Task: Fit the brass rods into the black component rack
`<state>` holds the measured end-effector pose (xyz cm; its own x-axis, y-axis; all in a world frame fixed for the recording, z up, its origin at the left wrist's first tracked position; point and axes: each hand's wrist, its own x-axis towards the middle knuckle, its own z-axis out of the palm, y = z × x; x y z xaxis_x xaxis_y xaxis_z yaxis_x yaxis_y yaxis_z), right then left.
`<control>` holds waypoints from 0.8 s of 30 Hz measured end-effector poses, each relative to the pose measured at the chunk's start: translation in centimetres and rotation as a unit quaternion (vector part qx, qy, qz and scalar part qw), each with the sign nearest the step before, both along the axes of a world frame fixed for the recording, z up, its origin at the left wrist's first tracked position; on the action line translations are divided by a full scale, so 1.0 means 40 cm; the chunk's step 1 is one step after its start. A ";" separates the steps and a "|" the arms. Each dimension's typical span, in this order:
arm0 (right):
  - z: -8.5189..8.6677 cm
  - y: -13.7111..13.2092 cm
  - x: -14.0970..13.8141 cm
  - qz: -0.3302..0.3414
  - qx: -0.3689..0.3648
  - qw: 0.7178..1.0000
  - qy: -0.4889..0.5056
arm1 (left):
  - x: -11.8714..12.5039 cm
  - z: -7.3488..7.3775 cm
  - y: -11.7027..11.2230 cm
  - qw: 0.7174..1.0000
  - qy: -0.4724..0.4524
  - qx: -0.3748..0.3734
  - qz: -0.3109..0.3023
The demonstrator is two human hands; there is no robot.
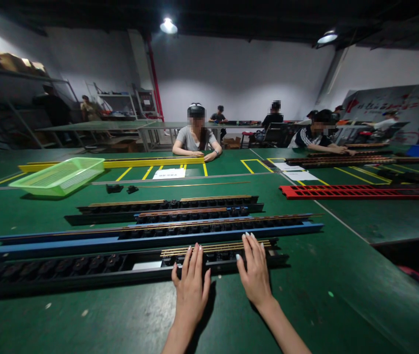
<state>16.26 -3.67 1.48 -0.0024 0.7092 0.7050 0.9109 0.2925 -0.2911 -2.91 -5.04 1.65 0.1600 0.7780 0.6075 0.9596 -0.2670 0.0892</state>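
Both bare hands lie palm down at six o'clock, open with fingers spread, holding nothing. The left hand (191, 290) and right hand (255, 270) sit slightly apart, forearms angling up from below. Their fingertips rest on brass-coloured rods (215, 249) lying along a black slotted rail (76, 268) on a green workbench (327, 275). A white label (146, 265) on that rail is unreadable. A blue rail (150, 242) lies just beyond. A green plastic basket (58, 177) sits at ten o'clock, and a seated co-worker (196, 135) faces the camera at twelve.
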 end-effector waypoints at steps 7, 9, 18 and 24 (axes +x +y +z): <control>0.029 0.000 -0.102 0.049 -0.061 0.993 -0.091 | 0.007 -0.015 0.004 1.000 -0.015 0.008 0.014; 0.021 0.006 -0.116 0.057 -0.057 0.992 -0.100 | 0.007 -0.018 0.004 1.000 -0.014 0.008 0.014; 0.004 0.011 -0.113 0.064 -0.061 0.990 -0.108 | 0.041 0.007 0.006 1.000 -0.001 0.014 -0.012; 0.004 0.009 -0.126 0.059 -0.054 0.994 -0.071 | 0.077 -0.014 0.041 0.998 0.007 0.020 -0.065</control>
<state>11.23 -3.29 1.66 -0.1835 0.7696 0.6116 0.9065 0.3732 -0.1976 0.16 -3.42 1.10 0.2662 0.7255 0.6346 0.9177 -0.3922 0.0635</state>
